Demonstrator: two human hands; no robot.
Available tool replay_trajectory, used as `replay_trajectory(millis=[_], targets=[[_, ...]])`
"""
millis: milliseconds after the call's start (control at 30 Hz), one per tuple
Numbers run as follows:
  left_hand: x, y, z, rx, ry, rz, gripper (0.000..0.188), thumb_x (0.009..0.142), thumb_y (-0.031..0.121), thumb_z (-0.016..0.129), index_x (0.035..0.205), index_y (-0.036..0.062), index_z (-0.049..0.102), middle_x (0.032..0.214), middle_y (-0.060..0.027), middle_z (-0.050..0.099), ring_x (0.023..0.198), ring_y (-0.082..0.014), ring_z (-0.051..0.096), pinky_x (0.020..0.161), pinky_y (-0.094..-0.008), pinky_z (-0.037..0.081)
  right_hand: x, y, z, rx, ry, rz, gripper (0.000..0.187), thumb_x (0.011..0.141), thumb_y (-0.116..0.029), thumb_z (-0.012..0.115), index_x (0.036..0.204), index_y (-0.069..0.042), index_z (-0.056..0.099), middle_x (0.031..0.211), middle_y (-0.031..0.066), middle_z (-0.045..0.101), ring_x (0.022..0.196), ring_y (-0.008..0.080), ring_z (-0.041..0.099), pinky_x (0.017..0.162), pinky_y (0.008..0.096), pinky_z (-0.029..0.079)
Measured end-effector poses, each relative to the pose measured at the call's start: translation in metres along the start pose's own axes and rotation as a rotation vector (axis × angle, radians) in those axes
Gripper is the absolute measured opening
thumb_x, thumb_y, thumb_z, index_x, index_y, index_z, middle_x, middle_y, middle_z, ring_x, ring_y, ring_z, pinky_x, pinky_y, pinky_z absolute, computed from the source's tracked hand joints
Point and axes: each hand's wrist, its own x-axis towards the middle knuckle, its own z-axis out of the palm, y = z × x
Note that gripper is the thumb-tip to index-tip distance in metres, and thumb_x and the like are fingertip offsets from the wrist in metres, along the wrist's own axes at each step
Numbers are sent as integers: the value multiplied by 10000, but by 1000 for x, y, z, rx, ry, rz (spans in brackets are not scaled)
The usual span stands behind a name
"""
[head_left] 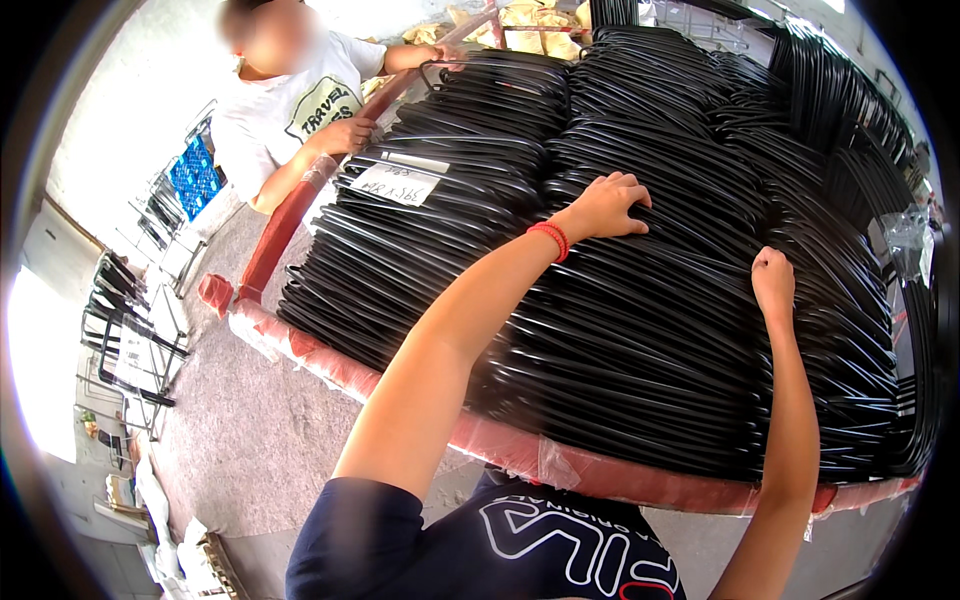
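Note:
Rows of black bent metal tubes (640, 340) lie packed closely in a big stack in front of me. My left hand (606, 206), with a red bead bracelet (552, 240) at the wrist, reaches over the middle rows. Its fingers are bent and its thumb stands apart from them, with a gap between, close above the tubes. Farther right, my right hand (773, 282) is closed in a fist at the bends of the tubes, seemingly round one of them. The fist hides most of what it grips.
A red, plastic-wrapped frame (520, 450) borders the stack in front and at the left. Another person (300, 110) in a white shirt stands at the far left, hands on that frame. A white written sheet (400, 182) lies on the tubes. Folding chair frames (125, 335) stand at the left.

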Motion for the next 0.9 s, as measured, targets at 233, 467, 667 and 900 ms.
replay_trajectory(millis=[233,467,667,900], targets=[[1,0,0,7,-2,3,342,665,307,671,933,115,580,925,-48,526,948,-238,473,845,-345,382,0,2,2,-32,15,-21,134,719,-29,420,670,28,531,744,204,566,694,374,541,625,421,427],[1,0,1,-6,9,5,336,665,305,671,926,116,576,913,-52,525,941,-243,480,839,-346,387,2,7,6,-53,22,-47,132,726,-31,422,678,28,530,765,207,563,715,375,538,646,427,427],[1,-1,2,9,17,5,334,668,313,668,926,121,575,912,-58,525,939,-250,489,829,-352,398,3,8,7,-58,27,-52,133,725,-31,419,684,29,530,774,215,560,731,385,534,661,433,427],[1,-1,2,9,3,3,338,674,321,664,930,120,575,923,-63,528,933,-253,496,824,-354,403,3,9,8,-49,17,-44,133,726,-27,414,677,32,523,769,219,558,721,390,534,652,430,429]])
